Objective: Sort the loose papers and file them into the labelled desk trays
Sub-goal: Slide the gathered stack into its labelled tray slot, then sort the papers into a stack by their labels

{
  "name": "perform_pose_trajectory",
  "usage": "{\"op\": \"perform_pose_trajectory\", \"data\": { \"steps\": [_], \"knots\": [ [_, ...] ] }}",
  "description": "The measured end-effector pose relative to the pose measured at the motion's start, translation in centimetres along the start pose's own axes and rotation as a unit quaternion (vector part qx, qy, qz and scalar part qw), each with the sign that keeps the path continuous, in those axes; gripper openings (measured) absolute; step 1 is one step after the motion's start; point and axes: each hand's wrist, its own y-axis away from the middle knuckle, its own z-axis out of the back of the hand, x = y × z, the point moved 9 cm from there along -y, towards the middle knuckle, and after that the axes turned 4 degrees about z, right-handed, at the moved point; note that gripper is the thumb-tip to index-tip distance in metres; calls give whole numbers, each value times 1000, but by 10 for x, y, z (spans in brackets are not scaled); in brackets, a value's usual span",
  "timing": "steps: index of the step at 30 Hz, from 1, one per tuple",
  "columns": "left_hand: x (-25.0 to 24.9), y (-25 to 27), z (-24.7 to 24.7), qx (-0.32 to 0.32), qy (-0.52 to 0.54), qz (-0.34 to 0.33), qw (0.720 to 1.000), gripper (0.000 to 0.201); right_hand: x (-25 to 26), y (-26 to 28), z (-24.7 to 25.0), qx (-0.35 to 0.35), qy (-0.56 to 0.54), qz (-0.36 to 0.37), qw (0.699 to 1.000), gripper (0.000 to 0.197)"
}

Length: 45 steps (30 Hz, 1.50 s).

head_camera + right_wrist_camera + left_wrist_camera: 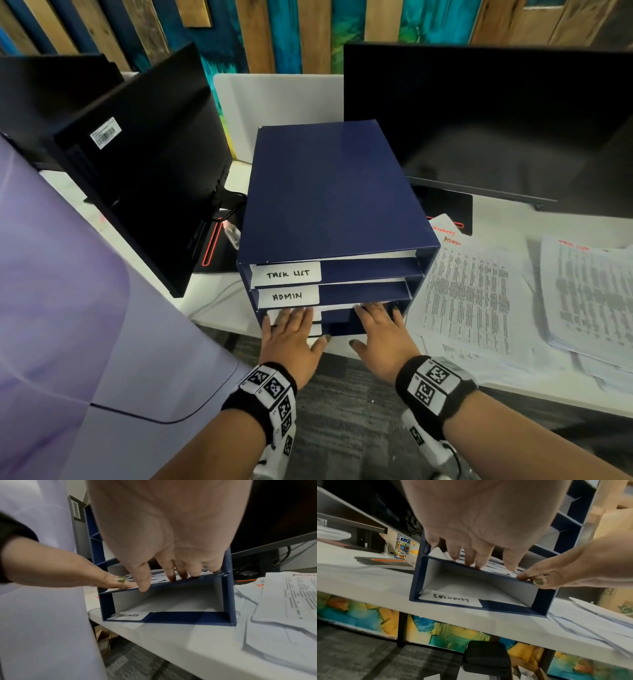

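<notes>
A dark blue tray unit (335, 192) stands on the white desk (513, 387) with stacked slots. Its labels read TASK LIST (287, 274) and ADMIN (287, 296); the bottom slot is labelled SECURITY (452, 598). My left hand (291, 334) and right hand (380, 332) lie side by side at the third slot, whose label is hidden by the left hand. The straight fingers of both reach in and press on printed papers (157, 574) lying there. Loose printed papers (472, 294) and a second stack (589, 294) lie on the desk to the right.
A black monitor's back (144, 154) stands close on the tray unit's left, and another monitor (496, 120) behind on the right. A patterned cup (402, 546) sits left of the unit. The unit stands at the desk's front edge. Lilac clothing (68, 308) fills the left.
</notes>
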Motion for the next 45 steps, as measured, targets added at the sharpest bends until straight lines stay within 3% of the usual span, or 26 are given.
{"op": "perform_pose_trajectory", "data": {
  "steps": [3,6,10,15,24,29,32,38,42,45],
  "knots": [
    [0,-10,12,-12,-13,-7,1000,64,2,-10,10,-8,-22,22,999,69],
    [-1,-16,19,2,-11,-7,1000,61,1,-10,15,38,-49,49,997,69],
    [-29,-7,32,-12,-20,-13,1000,44,-11,5,14,76,-157,66,982,48],
    [-106,16,40,-20,13,-98,995,31,-69,32,23,47,-336,-12,941,20],
    [-239,-4,10,66,77,-194,976,35,-231,66,60,-4,-282,-159,946,16],
    [-287,-45,-17,125,55,-176,975,44,-318,75,85,-11,-184,-207,961,24],
    [-307,-69,-30,156,56,-152,974,49,-365,77,94,-17,-167,-246,955,30],
    [-343,-92,-57,200,9,-131,971,59,-446,90,103,-8,-110,-340,934,66],
    [-350,-111,-52,188,5,-77,979,57,-501,113,120,-36,-88,-441,892,73],
    [-355,-120,-38,175,26,-44,983,56,-535,132,119,-21,-105,-509,854,100]
  ]
}}
